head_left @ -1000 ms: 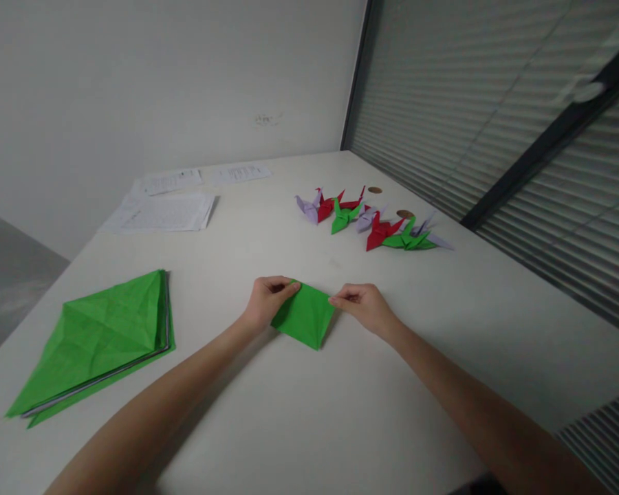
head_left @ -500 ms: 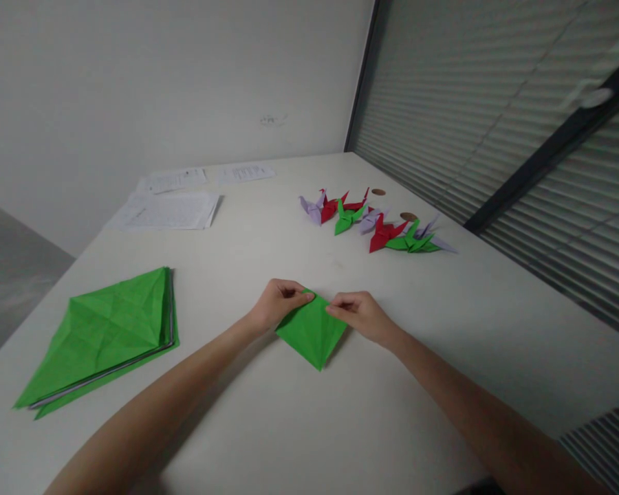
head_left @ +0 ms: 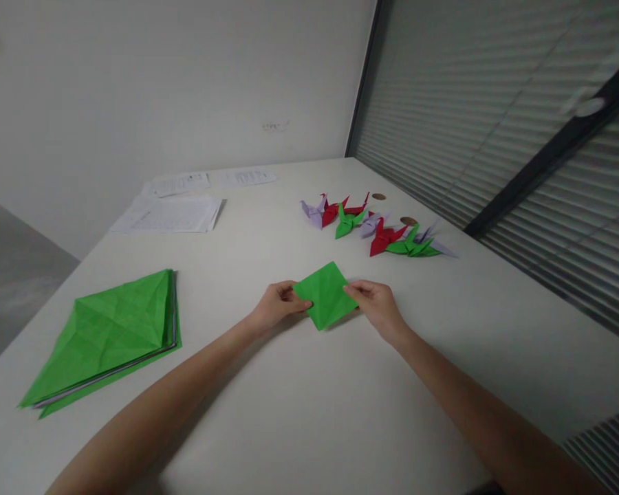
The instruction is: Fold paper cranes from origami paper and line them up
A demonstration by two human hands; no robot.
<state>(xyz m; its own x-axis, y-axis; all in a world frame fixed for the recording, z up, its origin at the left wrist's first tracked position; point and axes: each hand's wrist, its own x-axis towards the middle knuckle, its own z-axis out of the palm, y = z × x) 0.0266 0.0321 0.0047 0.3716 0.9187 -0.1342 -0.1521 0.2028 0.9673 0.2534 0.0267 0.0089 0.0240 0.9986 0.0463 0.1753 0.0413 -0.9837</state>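
Note:
A green folded paper square (head_left: 327,295), creased down its middle, is held between my two hands with one corner pointing toward me. My left hand (head_left: 278,306) pinches its left corner, thumb on top. At the right corner my right hand (head_left: 376,304) grips the paper the same way, the other fingers partly hidden beneath. Beyond the hands, several folded paper cranes lie close together, among them a green crane (head_left: 348,221), a red crane (head_left: 386,236) and a lilac crane (head_left: 314,212).
A stack of creased green paper (head_left: 113,323) lies on the white table (head_left: 268,426) at the left. Printed sheets (head_left: 175,213) rest at the far left. Behind the cranes are round brown spots (head_left: 408,221). A window with blinds (head_left: 474,110) borders the right side.
The green square has moved away from me and turned slightly. Both hands have shifted from its upper edges to its left and right corners. The view has tilted slightly.

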